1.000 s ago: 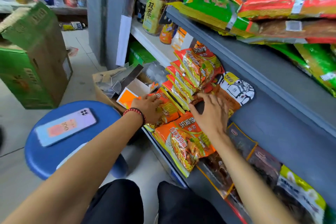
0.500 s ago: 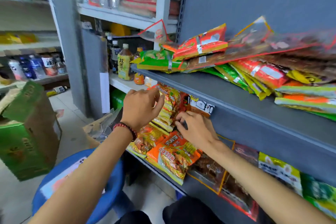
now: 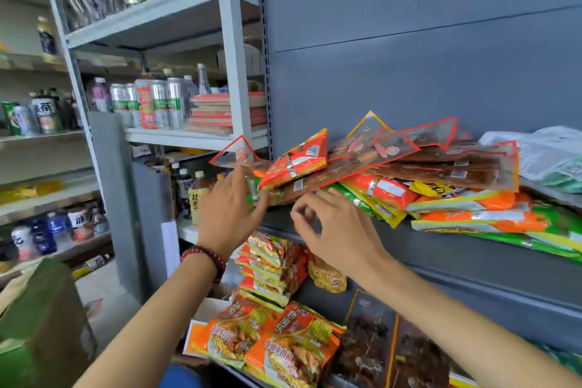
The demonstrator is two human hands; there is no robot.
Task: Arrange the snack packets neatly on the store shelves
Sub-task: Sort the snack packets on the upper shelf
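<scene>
My left hand (image 3: 230,214), fingers spread, meets the left end of the snack packets (image 3: 393,173) heaped loosely on the upper grey shelf (image 3: 472,255); I cannot tell whether it grips any. My right hand (image 3: 337,230), fingers loosely curled and empty, hovers just before the shelf edge. Orange noodle packets (image 3: 274,334) lie stacked on the lower shelf beneath both wrists.

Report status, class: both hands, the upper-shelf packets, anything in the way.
Left hand open, fingers at the messy packet pile. Right hand loosely curled, empty, just below the pile. Packets overhang the upper shelf edge. Nothing blocking.
</scene>
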